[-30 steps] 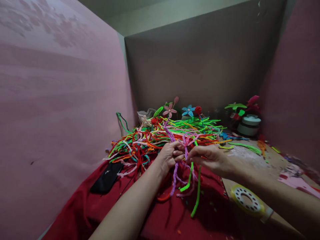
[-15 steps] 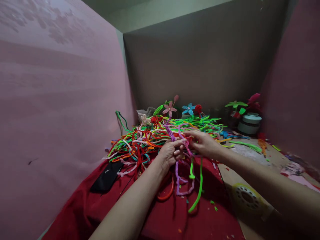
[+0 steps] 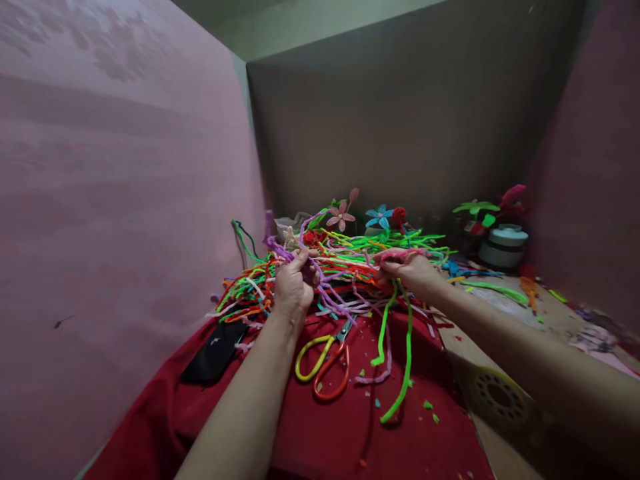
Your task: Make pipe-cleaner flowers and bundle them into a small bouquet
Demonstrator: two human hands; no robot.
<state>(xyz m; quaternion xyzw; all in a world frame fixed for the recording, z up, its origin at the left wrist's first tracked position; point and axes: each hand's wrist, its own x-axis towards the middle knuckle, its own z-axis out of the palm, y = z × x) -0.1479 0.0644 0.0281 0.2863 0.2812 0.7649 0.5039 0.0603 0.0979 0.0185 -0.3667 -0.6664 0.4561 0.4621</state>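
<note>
My left hand (image 3: 294, 285) is closed around a bunch of purple pipe cleaners (image 3: 276, 247), whose ends stick up to the left and trail down to the right. My right hand (image 3: 413, 273) pinches a pink pipe cleaner (image 3: 404, 253) over the right part of the pile. Under its fingers run green pipe cleaners (image 3: 409, 353) down onto the red cloth; I cannot tell if they are held. Between and below the hands lie scissors (image 3: 333, 373) with one yellow and one red handle. Behind, a heap of multicoloured pipe cleaners (image 3: 345, 257) spreads out.
A black phone-like object (image 3: 213, 357) lies on the red cloth (image 3: 400, 447) at left. Pipe-cleaner flowers, one pink (image 3: 341, 215) and one blue (image 3: 379, 217), stand behind the heap. At right are a lidded pot (image 3: 504, 245) and a yellow-rimmed spool (image 3: 503, 393). Walls rise around.
My hands have moved apart. The left went left with the purple pipe cleaners, the right slightly right. The scissors, largely covered before, now show.
</note>
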